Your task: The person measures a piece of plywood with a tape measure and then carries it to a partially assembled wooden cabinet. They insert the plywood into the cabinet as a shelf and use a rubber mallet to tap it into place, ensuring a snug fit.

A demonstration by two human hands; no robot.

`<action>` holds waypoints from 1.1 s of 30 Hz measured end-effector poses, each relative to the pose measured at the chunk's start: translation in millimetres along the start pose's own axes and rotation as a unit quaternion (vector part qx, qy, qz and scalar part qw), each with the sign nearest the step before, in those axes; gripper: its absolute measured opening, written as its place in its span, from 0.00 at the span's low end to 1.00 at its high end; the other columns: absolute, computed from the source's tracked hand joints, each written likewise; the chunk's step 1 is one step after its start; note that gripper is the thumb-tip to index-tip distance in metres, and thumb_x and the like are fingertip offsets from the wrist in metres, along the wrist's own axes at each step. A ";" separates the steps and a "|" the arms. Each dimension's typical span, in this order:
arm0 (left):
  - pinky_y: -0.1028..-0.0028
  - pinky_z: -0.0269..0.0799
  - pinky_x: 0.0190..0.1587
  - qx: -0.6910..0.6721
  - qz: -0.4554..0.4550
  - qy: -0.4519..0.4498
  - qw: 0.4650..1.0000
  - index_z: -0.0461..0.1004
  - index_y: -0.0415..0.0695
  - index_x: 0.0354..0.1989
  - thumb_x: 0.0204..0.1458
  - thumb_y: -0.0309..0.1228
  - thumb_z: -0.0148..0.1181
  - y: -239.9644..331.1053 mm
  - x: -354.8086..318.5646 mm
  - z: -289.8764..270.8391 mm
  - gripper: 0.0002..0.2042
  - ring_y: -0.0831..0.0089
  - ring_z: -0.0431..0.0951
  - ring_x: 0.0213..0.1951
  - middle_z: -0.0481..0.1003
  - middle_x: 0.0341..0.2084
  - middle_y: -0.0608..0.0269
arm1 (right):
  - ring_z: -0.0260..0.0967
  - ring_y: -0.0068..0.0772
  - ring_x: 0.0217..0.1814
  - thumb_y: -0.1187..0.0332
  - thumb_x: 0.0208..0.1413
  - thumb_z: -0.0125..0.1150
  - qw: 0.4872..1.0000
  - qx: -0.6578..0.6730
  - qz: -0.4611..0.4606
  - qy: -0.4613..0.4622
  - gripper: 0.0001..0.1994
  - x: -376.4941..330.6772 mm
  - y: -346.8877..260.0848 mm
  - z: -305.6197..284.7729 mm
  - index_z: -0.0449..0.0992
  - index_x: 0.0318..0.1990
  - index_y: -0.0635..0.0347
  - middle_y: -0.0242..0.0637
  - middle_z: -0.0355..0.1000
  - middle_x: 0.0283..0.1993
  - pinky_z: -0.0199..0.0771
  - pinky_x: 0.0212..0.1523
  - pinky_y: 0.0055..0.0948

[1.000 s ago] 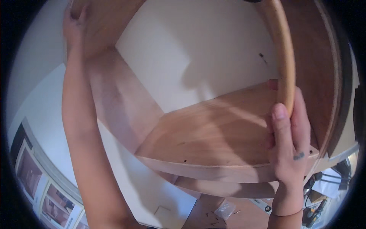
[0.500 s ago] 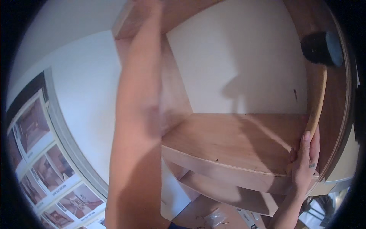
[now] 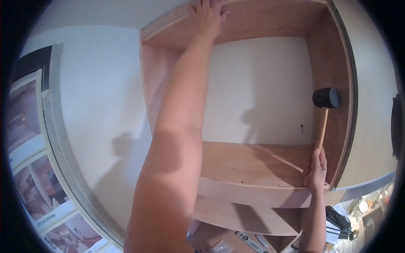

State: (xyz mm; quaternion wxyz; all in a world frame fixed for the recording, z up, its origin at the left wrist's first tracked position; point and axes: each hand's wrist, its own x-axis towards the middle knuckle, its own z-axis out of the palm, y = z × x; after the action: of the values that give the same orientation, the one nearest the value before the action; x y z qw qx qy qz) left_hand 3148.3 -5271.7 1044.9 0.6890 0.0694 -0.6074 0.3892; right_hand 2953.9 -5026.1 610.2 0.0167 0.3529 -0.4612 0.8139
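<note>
My left arm reaches up to the top panel of an open wooden cabinet (image 3: 257,21). Against that panel's front edge lies my left hand (image 3: 209,19), open, its fingers spread and partly cut off by the picture's upper rim. My right hand (image 3: 317,168) is closed round the wooden handle of a rubber mallet (image 3: 325,98). The mallet stands upright, its black head raised beside the cabinet's right side panel (image 3: 333,63). The right hand rests low, at the front right corner of the shelf (image 3: 257,162).
Below the shelf, a long tool resembling a level (image 3: 249,241) lies beside a clear plastic bag (image 3: 221,246). Framed pictures (image 3: 36,185) hang on the left. A pale panel (image 3: 373,114) adjoins the cabinet on the right, with cluttered items (image 3: 339,221) beneath it.
The view has shifted, bringing the cabinet's top and my left hand into sight. The mallet remains in my right hand, near the right side panel.
</note>
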 end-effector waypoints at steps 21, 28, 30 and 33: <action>0.52 0.61 0.71 0.029 -0.212 -0.063 0.975 0.68 0.48 0.69 0.67 0.50 0.50 -101.9 -63.7 11.4 0.27 0.50 0.63 0.71 0.65 0.70 0.52 | 0.60 0.17 0.23 0.46 0.70 0.55 0.990 -0.032 0.075 0.113 0.17 -5.6 -9.8 -7.0 0.73 0.52 0.46 0.21 0.60 0.25 0.62 0.21 0.23; 0.51 0.66 0.65 0.087 -0.058 0.094 0.990 0.67 0.46 0.69 0.62 0.42 0.59 -132.9 -56.9 14.3 0.27 0.44 0.68 0.65 0.68 0.65 0.43 | 0.56 0.16 0.23 0.51 0.75 0.48 0.998 0.034 0.052 -0.027 0.18 1.3 -7.2 7.0 0.71 0.60 0.50 0.22 0.59 0.26 0.62 0.22 0.21; 0.49 0.65 0.66 0.078 -0.046 0.086 0.992 0.65 0.46 0.70 0.62 0.42 0.59 -125.2 -51.4 20.3 0.29 0.43 0.67 0.66 0.67 0.66 0.43 | 0.56 0.17 0.23 0.49 0.74 0.46 0.998 0.035 0.042 -0.038 0.19 3.6 -6.5 2.5 0.71 0.61 0.48 0.23 0.59 0.26 0.62 0.22 0.21; 0.46 0.62 0.67 0.057 -0.037 0.056 0.996 0.63 0.48 0.71 0.63 0.47 0.57 -74.2 -39.9 9.4 0.30 0.42 0.64 0.68 0.64 0.69 0.44 | 0.55 0.18 0.21 0.45 0.74 0.45 0.998 0.027 0.045 -0.028 0.21 3.7 -5.2 -5.3 0.70 0.63 0.43 0.26 0.59 0.26 0.61 0.22 0.21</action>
State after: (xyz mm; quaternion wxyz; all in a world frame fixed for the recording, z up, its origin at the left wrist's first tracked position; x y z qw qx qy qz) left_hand 3188.7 -5346.1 1039.7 0.7307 0.1092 -0.5416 0.4010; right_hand 2950.0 -5020.1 614.5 -0.0422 0.3550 -0.4544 0.8159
